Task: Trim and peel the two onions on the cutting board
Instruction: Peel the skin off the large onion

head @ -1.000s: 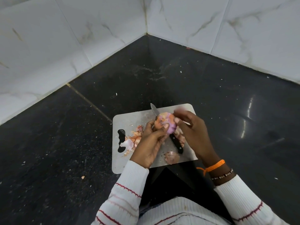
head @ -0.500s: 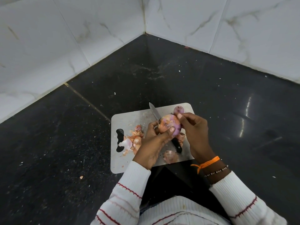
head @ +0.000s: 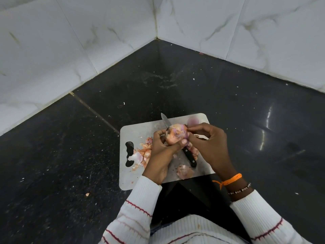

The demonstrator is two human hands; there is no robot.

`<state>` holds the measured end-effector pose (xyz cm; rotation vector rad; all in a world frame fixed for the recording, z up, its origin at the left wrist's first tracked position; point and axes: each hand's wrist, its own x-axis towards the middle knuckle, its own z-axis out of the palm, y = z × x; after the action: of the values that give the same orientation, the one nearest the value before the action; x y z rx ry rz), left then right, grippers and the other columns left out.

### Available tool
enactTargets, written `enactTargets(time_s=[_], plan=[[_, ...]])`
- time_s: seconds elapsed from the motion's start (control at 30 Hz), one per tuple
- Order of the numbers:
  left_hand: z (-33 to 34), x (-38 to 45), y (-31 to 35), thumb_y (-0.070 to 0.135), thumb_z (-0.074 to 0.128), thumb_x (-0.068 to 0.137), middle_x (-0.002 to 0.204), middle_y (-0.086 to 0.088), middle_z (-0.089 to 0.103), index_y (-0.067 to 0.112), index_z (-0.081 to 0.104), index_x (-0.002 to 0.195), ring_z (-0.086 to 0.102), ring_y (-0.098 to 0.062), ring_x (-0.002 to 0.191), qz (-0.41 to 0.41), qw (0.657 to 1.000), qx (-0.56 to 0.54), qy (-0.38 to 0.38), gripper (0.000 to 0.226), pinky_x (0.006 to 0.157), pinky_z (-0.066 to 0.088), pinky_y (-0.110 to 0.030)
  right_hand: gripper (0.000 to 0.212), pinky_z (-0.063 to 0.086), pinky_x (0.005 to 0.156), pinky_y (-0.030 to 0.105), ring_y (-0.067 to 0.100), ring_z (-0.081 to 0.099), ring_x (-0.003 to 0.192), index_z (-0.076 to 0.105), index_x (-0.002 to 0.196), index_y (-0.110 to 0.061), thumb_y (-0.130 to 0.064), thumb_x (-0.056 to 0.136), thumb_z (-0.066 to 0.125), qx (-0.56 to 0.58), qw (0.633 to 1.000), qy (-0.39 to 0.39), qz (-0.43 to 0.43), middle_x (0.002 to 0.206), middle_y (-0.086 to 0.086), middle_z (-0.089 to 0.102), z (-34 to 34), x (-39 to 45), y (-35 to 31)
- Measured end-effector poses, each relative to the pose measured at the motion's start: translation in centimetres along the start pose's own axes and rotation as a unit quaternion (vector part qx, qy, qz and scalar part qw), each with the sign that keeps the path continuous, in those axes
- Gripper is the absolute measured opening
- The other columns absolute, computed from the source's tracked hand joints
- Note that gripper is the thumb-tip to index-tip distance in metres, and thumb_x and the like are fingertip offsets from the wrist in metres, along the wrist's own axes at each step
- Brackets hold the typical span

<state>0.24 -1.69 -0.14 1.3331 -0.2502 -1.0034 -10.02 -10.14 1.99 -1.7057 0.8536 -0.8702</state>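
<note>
A partly peeled onion (head: 176,134), pink and purple, is held above the steel cutting board (head: 140,129). My left hand (head: 161,152) grips it from below and the left, thumb across its front. My right hand (head: 207,143) pinches a bit of skin at the onion's top right. A black-handled knife (head: 189,156) lies flat on the board under the hands, its blade tip pointing away. A second onion (head: 193,120), purple, sits at the board's far right corner. Another pale onion piece (head: 183,171) lies near the front edge.
Loose onion skins (head: 142,154) are piled on the board's left side beside its black handle slot (head: 129,154). The board lies on a dark speckled countertop (head: 70,147) in a corner of white marble-tiled walls (head: 105,41). Small scraps dot the counter.
The onion has been turned slightly in my left hand. My right hand's fingers have shifted to the onion's top right and now pinch skin there. The purple onion at the corner is uncovered.
</note>
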Motion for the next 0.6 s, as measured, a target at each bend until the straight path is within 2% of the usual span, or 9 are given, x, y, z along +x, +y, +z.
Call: enactTargets(time_s=[0.17,0.27,0.33,0.4,0.47,0.53,0.6], plan=[[0.0,0.2,0.0,0.028,0.088,0.053,0.122,-0.002,0.058,0.031,0.048,0.115,0.059,-0.020,0.112,-0.002,0.999,0.044,0.008,0.074,0.098,0.050,-0.040,0.018,0.052,0.071,0.014,0.004,0.068,0.077,0.072,0.081,-0.019,-0.002,0.076,0.070,0.001,1.000,0.012,-0.012,0.080,-0.006,0.072,-0.4,0.1,0.3],[0.1,0.0,0.1,0.035,0.089,0.048,0.122,-0.003,0.060,0.028,0.048,0.118,0.059,-0.021,0.113,-0.009,0.999,0.034,0.003,0.081,0.099,0.049,-0.040,0.013,0.055,0.076,0.023,0.007,0.069,0.082,0.072,0.090,-0.018,-0.013,0.078,0.072,0.042,0.999,-0.003,0.032,0.088,-0.005,0.073,-0.2,0.2,0.3],[0.1,-0.1,0.0,0.035,0.091,0.049,0.122,-0.001,0.061,0.029,0.049,0.118,0.060,-0.021,0.113,-0.010,0.999,0.044,-0.005,0.081,0.099,0.049,-0.041,0.020,0.055,0.079,0.023,0.007,0.069,0.087,0.071,0.099,-0.016,-0.016,0.078,0.072,0.080,0.994,-0.026,0.072,0.093,-0.006,0.073,0.0,0.1,0.3],[0.1,-0.2,0.1,0.032,0.091,0.050,0.120,-0.002,0.062,0.029,0.050,0.116,0.061,-0.021,0.112,-0.009,0.999,0.043,-0.013,0.078,0.099,0.049,-0.041,0.019,0.055,0.076,0.020,0.007,0.070,0.086,0.071,0.097,-0.014,-0.011,0.078,0.071,0.143,0.984,-0.028,0.103,0.088,-0.007,0.074,0.2,-0.2,0.2],[0.1,-0.3,0.1,0.023,0.088,0.060,0.117,-0.004,0.064,0.025,0.051,0.116,0.063,-0.022,0.110,-0.007,0.999,0.039,-0.017,0.068,0.098,0.050,-0.042,0.016,0.055,0.074,0.021,0.011,0.070,0.085,0.072,0.094,-0.011,-0.008,0.078,0.071,0.190,0.974,-0.018,0.121,0.086,-0.003,0.075,0.4,-0.3,0.1],[0.1,-0.4,0.1,0.016,0.084,0.068,0.115,-0.005,0.065,0.021,0.050,0.119,0.064,-0.022,0.108,-0.005,0.999,0.043,-0.017,0.061,0.097,0.050,-0.042,0.014,0.054,0.073,0.021,0.014,0.070,0.086,0.073,0.092,-0.010,-0.007,0.078,0.071,0.202,0.971,-0.008,0.128,0.088,0.000,0.075,0.5,-0.4,0.2],[0.0,-0.4,0.0,0.016,0.084,0.066,0.113,-0.006,0.066,0.019,0.050,0.120,0.064,-0.022,0.107,-0.004,0.999,0.041,-0.017,0.064,0.097,0.050,-0.043,0.013,0.053,0.072,0.020,0.013,0.070,0.086,0.073,0.091,-0.011,-0.005,0.079,0.070,0.212,0.968,-0.002,0.131,0.087,0.000,0.074,0.7,-0.4,0.1]])
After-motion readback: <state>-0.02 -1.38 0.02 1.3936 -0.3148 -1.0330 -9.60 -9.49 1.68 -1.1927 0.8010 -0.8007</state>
